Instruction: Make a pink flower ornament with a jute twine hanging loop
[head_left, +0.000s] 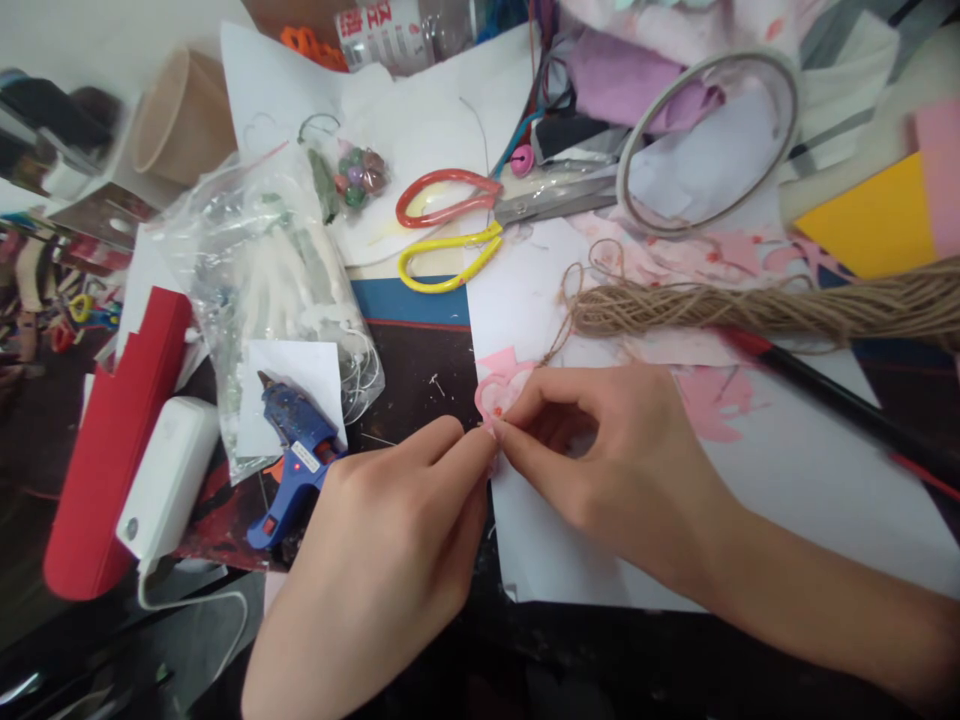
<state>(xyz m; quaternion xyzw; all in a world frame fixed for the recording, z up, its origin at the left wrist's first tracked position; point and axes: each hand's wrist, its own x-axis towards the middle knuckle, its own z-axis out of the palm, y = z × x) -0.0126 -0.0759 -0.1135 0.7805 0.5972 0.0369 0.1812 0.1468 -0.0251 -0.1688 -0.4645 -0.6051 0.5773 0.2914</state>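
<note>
Both hands meet at a small pink heart-shaped piece (504, 393) with a paler patterned centre, near the left edge of the white paper (600, 560). My right hand (622, 470) pinches its lower edge between thumb and index finger. From the left, my left hand (405, 520) has its fingers closed against the bottom of the same piece, and its fingertips are partly hidden. A bundle of brown twine (675, 308) lies just above my right hand, its loose end running down to the pink piece. Pink paper scraps (716, 400) rest on the white paper.
A blue glue gun (300, 430), a white power bank (169, 475) and a red case (120, 440) lie left. Scissors (517, 205), a tape roll (626, 185) and a plastic bag (277, 260) sit beyond the hands. A black pen (847, 400) is at right.
</note>
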